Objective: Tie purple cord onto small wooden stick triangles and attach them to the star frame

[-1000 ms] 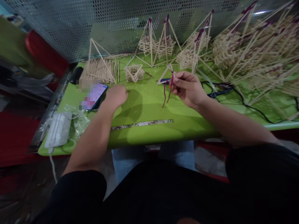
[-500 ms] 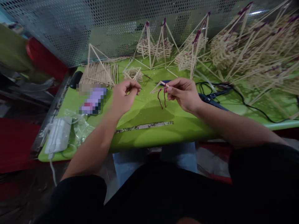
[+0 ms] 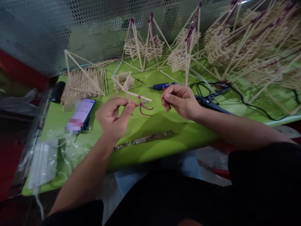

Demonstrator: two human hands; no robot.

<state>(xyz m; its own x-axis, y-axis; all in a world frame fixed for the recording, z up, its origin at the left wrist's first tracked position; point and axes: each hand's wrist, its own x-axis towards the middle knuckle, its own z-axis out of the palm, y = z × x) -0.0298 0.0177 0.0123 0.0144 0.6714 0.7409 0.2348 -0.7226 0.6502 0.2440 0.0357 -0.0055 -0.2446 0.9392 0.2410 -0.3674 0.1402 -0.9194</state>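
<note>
My left hand (image 3: 114,117) pinches a small frame of pale wooden sticks (image 3: 143,98) between thumb and forefinger. Purple string (image 3: 144,110) is wrapped round the sticks, with loose ends dangling. My right hand (image 3: 177,99) is apart from the frame, thumb and fingers pressed together; whatever they hold, if anything, cannot be made out. Just behind the right hand lies a blue pen-shaped tool (image 3: 162,86) with a thin tip. A small stacked-stick basket (image 3: 123,82) sits beyond the left hand on the green table (image 3: 150,157).
Several stick baskets with tall purple-tied frames (image 3: 183,56) crowd the back and right. Dark scissors-like cutters (image 3: 211,101) and a black cord (image 3: 254,108) lie right. At left are a pile of sticks (image 3: 81,82), a phone (image 3: 82,113) and a white power strip (image 3: 44,161).
The string-tied stick frame has passed from my right hand to my left. My right hand now shows no stick in its fingers. The view has shifted, uncovering the blue tool.
</note>
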